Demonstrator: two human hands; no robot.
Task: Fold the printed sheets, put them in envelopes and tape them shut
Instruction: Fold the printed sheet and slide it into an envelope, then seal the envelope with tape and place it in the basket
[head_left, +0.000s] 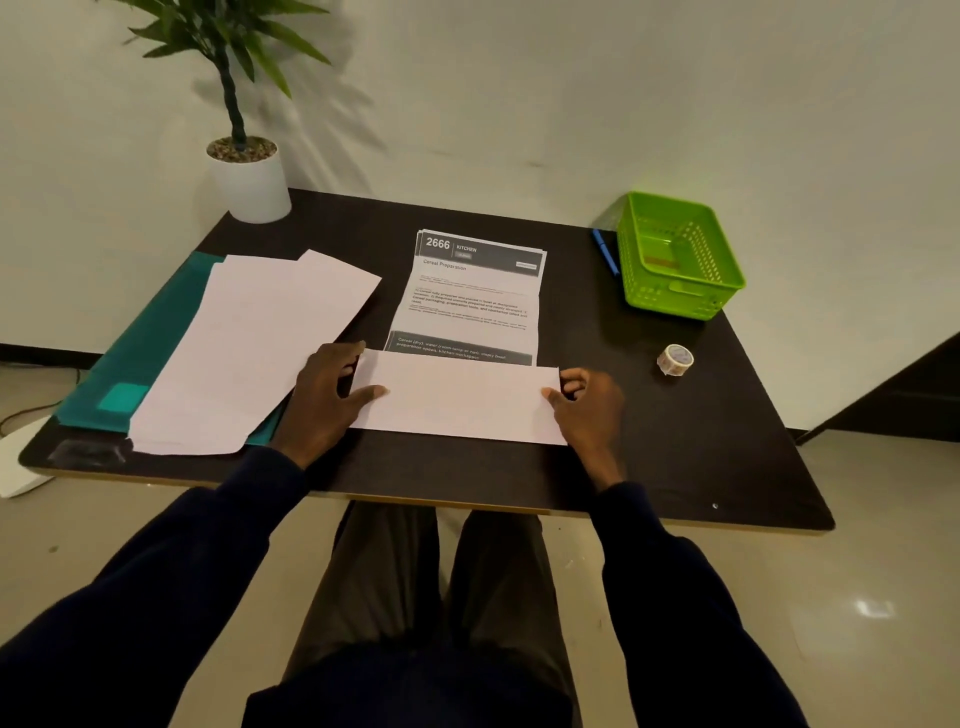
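A printed sheet (470, 296) lies in the middle of the dark table (675, 457), its near third folded up over itself so the blank back (460, 400) faces up. My left hand (332, 400) presses the fold's left end, thumb on the paper. My right hand (589, 408) holds the fold's right end. More printed sheets lie under this one. White envelopes (249, 353) lie in a fanned pile at the left on a teal folder (140, 358). A small roll of patterned tape (674, 359) sits at the right.
A green plastic basket (680, 254) stands at the back right with a blue pen (606, 252) beside it. A potted plant (249, 176) in a white pot occupies the back left corner. The table's front edge is just before my knees.
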